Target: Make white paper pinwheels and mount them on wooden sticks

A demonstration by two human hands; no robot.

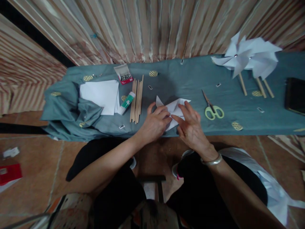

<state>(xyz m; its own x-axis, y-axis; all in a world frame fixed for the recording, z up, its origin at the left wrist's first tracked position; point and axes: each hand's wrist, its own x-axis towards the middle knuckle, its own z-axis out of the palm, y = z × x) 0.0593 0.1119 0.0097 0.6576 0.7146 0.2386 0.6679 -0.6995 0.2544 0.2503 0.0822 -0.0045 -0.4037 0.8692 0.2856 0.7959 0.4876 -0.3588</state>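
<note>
A white paper pinwheel (175, 107), partly folded, lies near the front edge of the cloth-covered table. My left hand (156, 122) grips it from the left, fingers bent over the paper's middle. From the right my right hand (192, 128) holds it too, one fingertip at the centre and other fingers on the right-hand fold. Both hands hide part of the paper. Scissors (211, 108) with green handles rest to the right. Wooden sticks (136, 101) and a green-and-white glue stick (127, 102) lie left of my hands.
White paper sheets (101, 95) are stacked at the left, near a small red box (125, 78) of metal pins. Finished pinwheels (247, 58) on sticks lie at the back right. A dark object (295, 95) sits at the right edge. Striped curtains (154, 28) hang behind the table.
</note>
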